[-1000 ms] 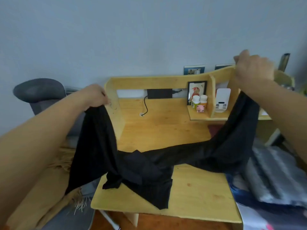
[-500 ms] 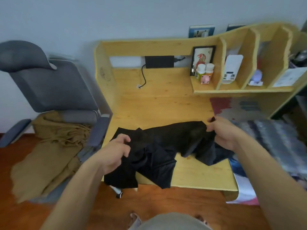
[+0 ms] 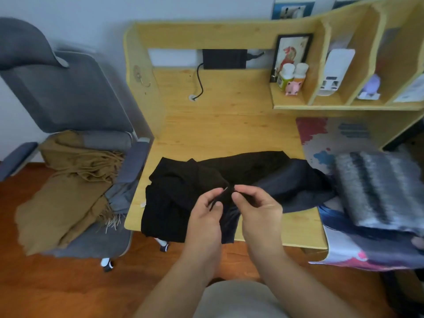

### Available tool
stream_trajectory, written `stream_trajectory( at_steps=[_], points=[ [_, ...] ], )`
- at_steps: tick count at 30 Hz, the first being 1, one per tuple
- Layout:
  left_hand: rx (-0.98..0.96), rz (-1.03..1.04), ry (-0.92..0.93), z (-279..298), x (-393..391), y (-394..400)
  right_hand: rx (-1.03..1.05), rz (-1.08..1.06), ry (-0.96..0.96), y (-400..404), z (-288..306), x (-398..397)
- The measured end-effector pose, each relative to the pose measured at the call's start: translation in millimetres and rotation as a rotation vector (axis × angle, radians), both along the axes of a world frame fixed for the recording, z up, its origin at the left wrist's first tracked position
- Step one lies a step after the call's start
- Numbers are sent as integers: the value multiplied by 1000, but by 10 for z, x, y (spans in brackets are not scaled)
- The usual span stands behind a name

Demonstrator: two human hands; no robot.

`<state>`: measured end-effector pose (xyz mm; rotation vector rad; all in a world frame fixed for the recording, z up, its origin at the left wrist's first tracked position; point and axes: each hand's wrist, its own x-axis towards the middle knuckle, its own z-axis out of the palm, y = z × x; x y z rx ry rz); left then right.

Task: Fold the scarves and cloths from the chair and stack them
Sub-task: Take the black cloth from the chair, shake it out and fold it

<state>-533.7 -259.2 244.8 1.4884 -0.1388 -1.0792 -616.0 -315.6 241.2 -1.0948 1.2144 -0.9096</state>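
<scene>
A black scarf [image 3: 183,191] lies bunched across the front of the wooden desk [image 3: 218,125], its lower edge hanging over the desk's front. My left hand [image 3: 206,214] and my right hand [image 3: 259,210] meet over its middle, each pinching an edge of the black fabric between thumb and fingers. A tan fringed scarf [image 3: 66,187] is draped over the seat of the grey chair [image 3: 64,92] at the left. A grey striped cloth [image 3: 380,189] lies folded at the right.
The desk's back holds a black box [image 3: 224,59] with a cable, a framed picture [image 3: 292,53], two small bottles [image 3: 291,74] and a pink pig figure [image 3: 292,87]. A colourful mat [image 3: 321,138] covers the desk's right side. Wooden floor lies below.
The black scarf came down from being held spread in the air onto the desk. Both hands moved together from its ends to its middle.
</scene>
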Motion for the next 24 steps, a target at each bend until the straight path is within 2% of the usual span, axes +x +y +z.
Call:
stream_trajectory(
  at_steps=[4,8,11,14,20,24],
  points=[
    [-4,28,55,77,-137,-19,96,33,-29,125,-93,45],
    [-13,60,158,88,-173,-21,103,-4,31,104,-186,-21],
    [-4,67,159,92,-162,-15,92,26,14,88,-174,-56],
    [12,77,178,92,-160,-21,47,74,-7,107,-178,-64],
    [7,167,316,115,-104,-30,-200,140,144,138,-214,-61],
    [6,147,366,110,-80,-19,-223,124,116,125,-204,-54]
  ],
)
